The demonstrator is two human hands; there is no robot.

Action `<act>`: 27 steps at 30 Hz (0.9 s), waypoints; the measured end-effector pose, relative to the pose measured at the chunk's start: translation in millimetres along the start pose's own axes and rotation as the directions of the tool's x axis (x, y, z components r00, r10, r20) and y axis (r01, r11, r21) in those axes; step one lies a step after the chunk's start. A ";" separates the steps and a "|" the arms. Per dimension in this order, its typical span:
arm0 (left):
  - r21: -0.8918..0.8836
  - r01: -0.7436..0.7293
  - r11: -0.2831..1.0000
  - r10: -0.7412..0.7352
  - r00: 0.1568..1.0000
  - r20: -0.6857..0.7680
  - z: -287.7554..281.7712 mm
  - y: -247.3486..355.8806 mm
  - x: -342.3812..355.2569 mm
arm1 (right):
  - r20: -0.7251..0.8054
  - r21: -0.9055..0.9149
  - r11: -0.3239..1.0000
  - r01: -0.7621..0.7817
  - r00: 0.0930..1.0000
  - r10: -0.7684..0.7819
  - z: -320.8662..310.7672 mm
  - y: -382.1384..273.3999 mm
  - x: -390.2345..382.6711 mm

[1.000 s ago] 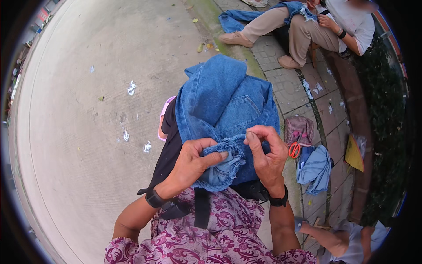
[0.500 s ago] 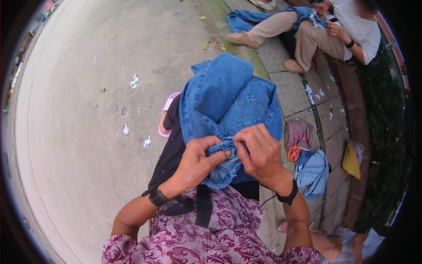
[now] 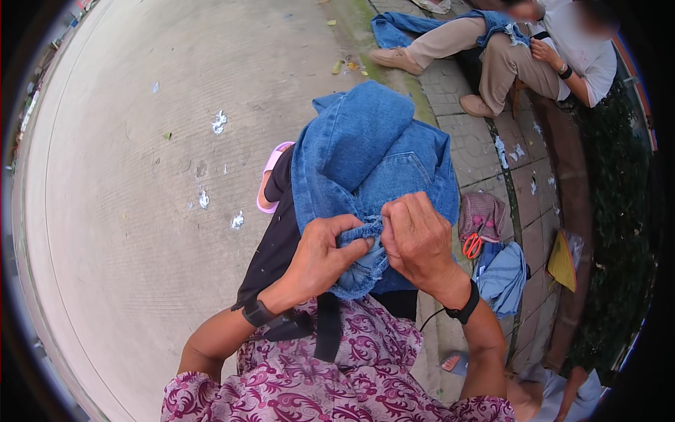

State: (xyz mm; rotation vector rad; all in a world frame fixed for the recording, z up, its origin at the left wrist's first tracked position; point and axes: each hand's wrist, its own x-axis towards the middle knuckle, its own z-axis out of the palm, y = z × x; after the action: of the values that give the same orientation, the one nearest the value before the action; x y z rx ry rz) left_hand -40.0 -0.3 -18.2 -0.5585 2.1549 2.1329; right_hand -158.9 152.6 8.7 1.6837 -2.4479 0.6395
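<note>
Blue jeans (image 3: 373, 133) lie bunched across my lap, over my dark trousers (image 3: 260, 267). My left hand (image 3: 323, 253) pinches a frayed, lighter-backed denim edge (image 3: 358, 281) between thumb and fingers. Right beside it, my right hand (image 3: 418, 243) is curled with its fingertips on the same edge, knuckles upward, hiding exactly what the tips grip.
Orange-handled scissors (image 3: 472, 245) rest by a pink checked bag (image 3: 481, 207) on paving at my right, near folded denim (image 3: 503, 285) and a yellow item (image 3: 562, 260). A seated person (image 3: 520, 70) holds denim at upper right; another person (image 3: 562, 394) is at lower right. White scraps dot the ground.
My right hand has moved leftward and curled over the frayed edge, closer to my left hand. The view has shifted slightly, and a sandalled foot now shows at lower right.
</note>
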 end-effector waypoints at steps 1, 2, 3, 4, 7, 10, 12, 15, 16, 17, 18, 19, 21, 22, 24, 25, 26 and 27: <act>-0.003 0.003 1.000 -0.003 1.000 0.008 0.1 0.7 0.5 | 0.001 0.002 1.000 0.000 1.000 0.000 1.2 0.9 -0.7; -0.007 0.003 1.000 -0.003 1.000 0.004 -0.1 1.6 1.0 | -0.043 0.006 1.000 -0.025 0.999 0.025 2.6 1.7 -1.5; 0.015 0.002 1.000 -0.002 1.000 0.006 -0.3 2.7 1.7 | -0.086 0.022 0.999 -0.048 0.995 0.050 4.2 2.3 -2.5; 0.043 0.009 0.999 -0.010 1.000 0.014 -0.6 4.0 2.2 | -0.088 0.013 0.998 -0.057 0.994 0.058 5.6 3.0 -3.3; 0.064 0.040 0.997 -0.042 0.999 0.026 -1.8 7.9 3.6 | -0.136 0.017 0.995 -0.100 0.986 0.101 8.9 2.1 -6.3; 0.148 0.013 0.989 -0.010 1.000 -0.016 -0.7 10.8 1.5 | -0.180 0.289 0.956 -0.045 0.979 0.101 5.4 -5.2 -9.3; 0.202 -0.032 0.979 0.039 0.999 -0.031 -0.2 11.5 -2.3 | 0.041 0.636 0.754 -0.165 0.983 0.180 -3.2 -10.9 -11.1; 0.315 -0.161 0.935 0.191 0.979 -0.066 1.9 9.5 -5.2 | 0.410 0.752 0.488 -0.443 0.894 0.180 -21.2 -6.9 -10.2; 0.365 -0.245 0.898 0.294 0.952 -0.087 2.7 8.3 -5.3 | 0.409 0.752 0.488 -0.442 0.895 0.180 -26.8 -4.8 -10.6; 0.366 -0.246 0.898 0.296 0.951 -0.087 3.6 7.2 -5.2 | 0.457 0.716 0.514 -0.472 0.874 0.165 -31.6 -2.7 -11.5; 0.395 -0.312 0.864 0.363 0.930 -0.061 4.7 6.1 -5.2 | 0.491 0.683 0.543 -0.488 0.857 0.153 -34.5 -1.0 -12.8; 0.428 -0.373 0.823 0.429 0.903 -0.038 6.4 4.9 -5.0 | 0.504 0.676 0.543 -0.498 0.850 0.152 -34.9 0.0 -14.0; 0.408 -0.417 0.812 0.452 0.892 0.013 11.4 2.1 -4.4 | 0.492 0.776 0.399 -0.489 0.864 0.102 -32.2 -1.9 -17.0; 0.397 -0.459 0.795 0.480 0.876 0.052 13.7 0.2 -3.6 | 0.470 0.788 0.395 -0.472 0.876 0.111 -33.0 -3.2 -18.9; 0.395 -0.470 0.789 0.503 0.864 0.022 16.4 -5.3 -0.4 | 0.487 0.870 -0.228 -0.437 0.835 0.256 -37.8 -8.1 -20.6; 0.404 -0.491 0.772 0.535 0.845 0.005 16.2 -8.6 1.5 | 0.534 0.844 -0.210 -0.494 0.813 0.233 -45.0 -11.4 -21.4; 0.398 -0.483 0.780 0.531 0.847 -0.011 13.3 -12.5 4.4 | 0.464 0.863 -0.352 -0.363 0.844 0.268 -55.4 -16.3 -23.2; 0.468 -0.403 0.786 0.443 0.896 0.028 10.7 -16.5 7.3 | 0.422 0.846 -0.474 -0.244 0.850 0.315 -68.1 -19.0 -24.7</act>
State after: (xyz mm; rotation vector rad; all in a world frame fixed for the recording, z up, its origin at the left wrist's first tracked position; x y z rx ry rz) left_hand -44.3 9.0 -36.6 -0.1237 2.9364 1.6463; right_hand -142.4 195.3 68.0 0.4680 -1.8129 3.6546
